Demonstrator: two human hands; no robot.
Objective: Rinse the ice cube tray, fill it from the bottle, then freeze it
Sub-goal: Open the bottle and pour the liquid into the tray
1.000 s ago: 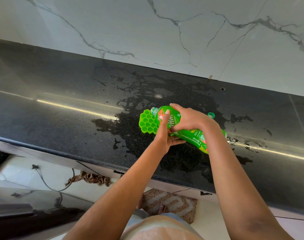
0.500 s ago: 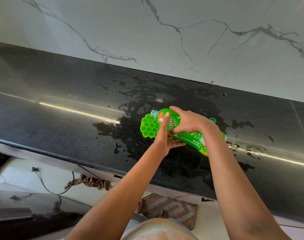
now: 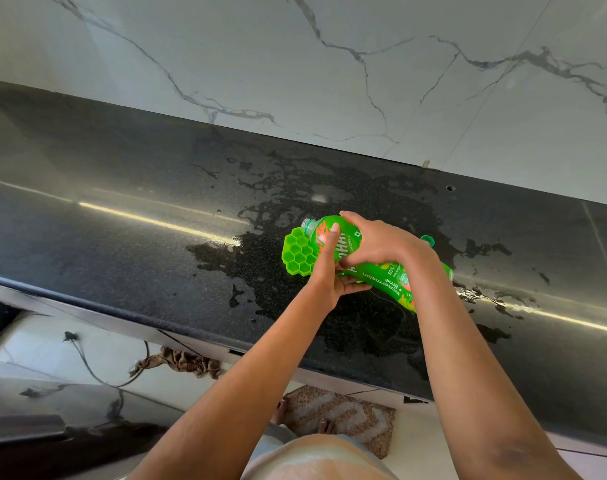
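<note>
- Bottle [image 3: 371, 271] lies tipped on its side, open neck over the green ice cube tray [image 3: 297, 252].
- Right hand [image 3: 381, 242] has its grip clenched around the bottle.
- Left hand [image 3: 329, 271] grasps the tray's near edge, thumb against the bottle.
- Tray sits on the wet black table [image 3: 122, 244]; a green cap [image 3: 427, 240] lies just behind the right wrist.

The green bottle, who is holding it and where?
Both hands hold the green bottle: right hand over its upper body, left hand supporting near the neck.
</note>
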